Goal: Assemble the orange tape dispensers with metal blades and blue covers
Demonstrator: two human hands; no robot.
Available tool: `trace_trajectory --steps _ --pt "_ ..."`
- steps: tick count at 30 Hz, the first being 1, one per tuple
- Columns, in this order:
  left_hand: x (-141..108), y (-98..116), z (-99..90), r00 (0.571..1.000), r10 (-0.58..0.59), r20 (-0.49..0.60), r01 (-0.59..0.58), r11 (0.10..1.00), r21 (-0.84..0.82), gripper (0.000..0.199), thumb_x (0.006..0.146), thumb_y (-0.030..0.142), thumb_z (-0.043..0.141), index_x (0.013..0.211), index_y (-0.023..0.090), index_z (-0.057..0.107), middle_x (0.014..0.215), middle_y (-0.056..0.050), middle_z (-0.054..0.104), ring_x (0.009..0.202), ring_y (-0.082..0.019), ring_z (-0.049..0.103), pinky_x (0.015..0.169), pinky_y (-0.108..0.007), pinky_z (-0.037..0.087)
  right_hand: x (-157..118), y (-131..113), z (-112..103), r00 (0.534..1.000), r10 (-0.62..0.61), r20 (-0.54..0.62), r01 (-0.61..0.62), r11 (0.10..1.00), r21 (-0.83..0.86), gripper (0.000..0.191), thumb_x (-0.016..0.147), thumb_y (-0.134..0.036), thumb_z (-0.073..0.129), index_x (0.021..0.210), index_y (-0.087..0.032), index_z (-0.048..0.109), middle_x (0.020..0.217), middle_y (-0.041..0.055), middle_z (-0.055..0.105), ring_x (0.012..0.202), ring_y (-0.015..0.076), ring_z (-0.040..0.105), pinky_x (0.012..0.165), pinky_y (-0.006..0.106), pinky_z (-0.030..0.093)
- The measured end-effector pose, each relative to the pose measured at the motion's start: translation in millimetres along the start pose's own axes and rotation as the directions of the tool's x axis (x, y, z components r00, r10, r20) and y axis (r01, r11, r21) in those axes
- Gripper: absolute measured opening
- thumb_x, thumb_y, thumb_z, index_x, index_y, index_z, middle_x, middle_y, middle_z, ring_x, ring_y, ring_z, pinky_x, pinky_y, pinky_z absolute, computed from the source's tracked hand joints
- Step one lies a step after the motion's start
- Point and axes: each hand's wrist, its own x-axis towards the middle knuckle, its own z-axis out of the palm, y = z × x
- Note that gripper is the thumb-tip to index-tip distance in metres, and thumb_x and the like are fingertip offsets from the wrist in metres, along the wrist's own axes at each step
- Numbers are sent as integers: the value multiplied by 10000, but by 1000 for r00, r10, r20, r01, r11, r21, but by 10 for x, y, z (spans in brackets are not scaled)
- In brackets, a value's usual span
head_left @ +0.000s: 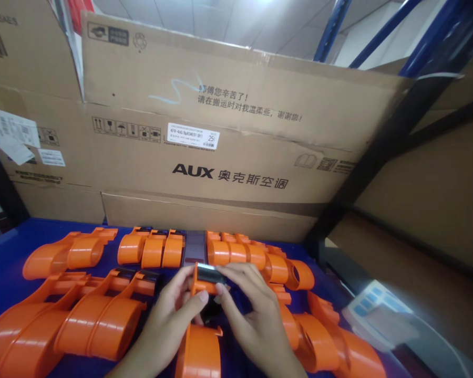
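Firmly gripped by left hand (pixel 172 305) and right hand (pixel 253 300): orange plastic ring-bodied dispenser (pixel 200 346). Long axis points forward, toothed edge (pixel 207 266) farthest.

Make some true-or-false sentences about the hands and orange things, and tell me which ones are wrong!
1. The left fingers and right fingers touch one orange dispenser. True.
2. That dispenser is orange all over. False: it has a black part too.
3. The cardboard behind says AUX. True.
4. The surface under the orange things is yellow. False: the surface is blue.
5. More orange dispensers lie on both sides. True.
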Motion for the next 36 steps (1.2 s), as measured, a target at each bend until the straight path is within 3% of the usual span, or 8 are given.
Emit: trace_trajectory --steps 4,7,11,15,20,32,34,36 --pt "-5 32 37 999 21 -25 -23 998 -52 536 819 381 792 1303 226 623 888 -35 740 664 -159 622 646 -260 490 -6 54 -2 999 0 33 0 1000 10 292 984 -251 633 1264 -288 702 1153 79 734 1054 250 696 920 404 581" --pt "1 81 47 995 47 -87 -53 996 -72 373 813 385 777 1126 204 682 802 -23 735 626 -154 617 649 -259 487 -5 148 -15 1000 17 -11 -17 1000 -16 337 1000 -288 605 1333 -277 652 1231 91 732 1138 273 681 981 432 556" --pt "25 180 44 966 45 -256 -75 991 -108 265 745 395 794 875 201 669 685 2 709 543 -141 591 591 -244 464 14 239 12 998 67 8 -64 974 -217 223 1028 -263 521 1129 -246 719 1124 86 761 1074 283 679 940 433 520" --pt "45 245 54 959 33 -280 -68 991 -114 258 708 391 796 806 204 647 656 8 706 517 -130 583 564 -233 461 83 272 140 967 166 195 -42 853 -520 199 1000 -221 554 1018 -249 750 1027 75 776 988 289 666 857 421 447" --pt "48 242 58 974 27 -227 -50 994 -96 285 706 403 801 838 202 648 645 10 696 498 -123 565 516 -224 430 198 354 293 914 277 296 29 684 -729 160 956 -248 628 910 -228 781 960 120 772 968 312 658 816 413 395" --pt "49 150 -2 986 46 -160 -64 992 -106 255 821 378 759 959 202 635 743 18 693 543 -109 561 547 -215 440 216 391 336 926 266 270 9 697 -717 155 940 -196 605 881 -209 748 947 122 773 974 309 667 836 401 429" --pt "55 137 -8 986 47 -163 -64 993 -101 245 838 364 754 980 203 637 761 14 697 573 -111 577 577 -217 449 222 375 289 947 246 207 -51 751 -658 161 959 -185 569 913 -205 722 934 106 775 943 290 688 830 382 457" --pt "60 121 -15 986 70 -150 -83 994 -78 218 867 356 739 988 203 641 775 12 699 595 -110 591 607 -219 458 214 348 239 972 212 104 -141 874 -466 155 979 -183 536 979 -208 689 936 81 777 915 263 716 811 349 496"
